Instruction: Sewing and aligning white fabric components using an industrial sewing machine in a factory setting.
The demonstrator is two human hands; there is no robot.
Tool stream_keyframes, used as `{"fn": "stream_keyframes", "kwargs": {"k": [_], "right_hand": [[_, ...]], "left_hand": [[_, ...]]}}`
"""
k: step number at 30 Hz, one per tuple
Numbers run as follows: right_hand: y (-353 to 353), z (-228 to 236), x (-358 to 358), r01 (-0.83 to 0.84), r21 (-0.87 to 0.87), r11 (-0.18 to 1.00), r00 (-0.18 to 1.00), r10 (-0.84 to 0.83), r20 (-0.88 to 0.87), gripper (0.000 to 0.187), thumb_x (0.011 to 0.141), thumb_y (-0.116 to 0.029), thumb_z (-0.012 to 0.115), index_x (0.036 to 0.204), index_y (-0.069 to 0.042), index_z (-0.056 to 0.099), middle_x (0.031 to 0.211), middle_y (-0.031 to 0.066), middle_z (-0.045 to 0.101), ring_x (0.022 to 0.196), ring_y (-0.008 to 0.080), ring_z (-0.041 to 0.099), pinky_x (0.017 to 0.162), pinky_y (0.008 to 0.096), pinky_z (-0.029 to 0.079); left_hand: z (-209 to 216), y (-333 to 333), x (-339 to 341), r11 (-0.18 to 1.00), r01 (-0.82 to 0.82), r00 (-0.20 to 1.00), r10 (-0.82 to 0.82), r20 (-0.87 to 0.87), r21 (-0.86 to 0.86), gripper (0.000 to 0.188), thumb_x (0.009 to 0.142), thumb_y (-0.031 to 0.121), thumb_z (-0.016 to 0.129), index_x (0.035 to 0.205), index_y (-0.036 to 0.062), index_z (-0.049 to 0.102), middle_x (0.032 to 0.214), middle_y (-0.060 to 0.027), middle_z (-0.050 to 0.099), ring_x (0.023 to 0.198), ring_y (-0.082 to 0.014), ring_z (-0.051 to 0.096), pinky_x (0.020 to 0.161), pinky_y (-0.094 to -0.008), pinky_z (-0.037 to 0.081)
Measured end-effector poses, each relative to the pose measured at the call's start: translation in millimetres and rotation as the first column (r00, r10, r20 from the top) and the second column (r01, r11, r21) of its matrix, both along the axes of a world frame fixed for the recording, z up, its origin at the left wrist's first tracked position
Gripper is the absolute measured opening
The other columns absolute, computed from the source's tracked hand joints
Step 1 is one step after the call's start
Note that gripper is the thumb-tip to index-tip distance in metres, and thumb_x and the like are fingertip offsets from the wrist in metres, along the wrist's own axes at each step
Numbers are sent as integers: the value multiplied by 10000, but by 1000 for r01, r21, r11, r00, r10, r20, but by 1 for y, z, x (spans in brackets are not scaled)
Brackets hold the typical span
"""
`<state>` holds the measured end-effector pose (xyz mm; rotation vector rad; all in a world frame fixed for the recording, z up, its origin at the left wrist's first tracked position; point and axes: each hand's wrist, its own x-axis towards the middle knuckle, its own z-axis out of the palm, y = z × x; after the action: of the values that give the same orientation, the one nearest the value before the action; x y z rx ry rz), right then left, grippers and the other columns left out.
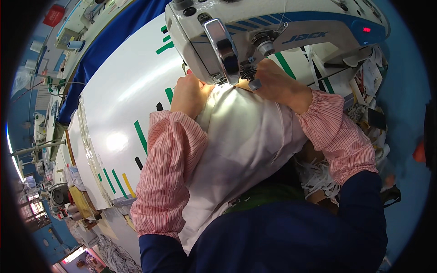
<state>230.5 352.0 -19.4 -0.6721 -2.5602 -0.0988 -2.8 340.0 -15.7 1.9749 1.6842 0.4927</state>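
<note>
A sewing machine (273, 27), white with a blue band, stands over the work with its lamp lighting the needle area. White cloth (246, 132) runs from under the machine head down over my lap. My left hand (190, 94) is closed on the cloth's edge just left of the needle area, fingers bent and partly behind the machine head. To the right of the needle, my right hand (277, 86) grips the cloth close to the seam, its fingertips hidden by the machine's knobs. Both forearms wear red-and-white striped sleeve covers (166, 168).
The white tabletop (109, 109) carries strips of green, black and yellow tape. White scraps and cut strips (318, 179) hang at the right below the table. Blue cloth (98, 50) lies along the far left edge. Other machines and thread spools stand farther left.
</note>
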Motion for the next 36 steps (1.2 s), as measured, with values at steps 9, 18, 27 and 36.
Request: {"fn": "stream_keyframes", "kwargs": {"k": [9,18,27,36], "right_hand": [[0,6,0,43,98,994,987,-57,150,74,597,-115,657,543,-106,608,662,-31,588,740,155,550,625,291,494],[2,1,0,107,104,989,979,-123,165,35,606,-121,659,572,-125,653,645,-33,608,743,150,585,643,276,499],[-1,11,1,123,106,987,967,-143,211,60,613,-121,656,559,-146,652,622,12,605,692,174,622,618,306,499],[0,19,-1,118,96,988,957,-139,253,67,626,-130,661,560,-133,655,619,49,607,669,215,640,588,337,501]], "left_hand": [[-21,13,-7,977,75,997,-71,-32,200,176,789,130,664,804,-45,646,723,-216,645,685,-385,630,642,-442,493],[-20,14,-5,935,90,995,-96,-1,343,89,757,53,606,796,-17,647,776,-211,647,722,-410,619,653,-476,486],[-13,10,-6,941,98,995,-82,-61,323,104,742,18,586,817,0,656,782,-215,645,723,-414,618,655,-482,485],[-10,12,-2,924,105,992,-72,-102,367,112,745,8,590,834,4,658,803,-210,654,730,-426,615,670,-480,494]]}}
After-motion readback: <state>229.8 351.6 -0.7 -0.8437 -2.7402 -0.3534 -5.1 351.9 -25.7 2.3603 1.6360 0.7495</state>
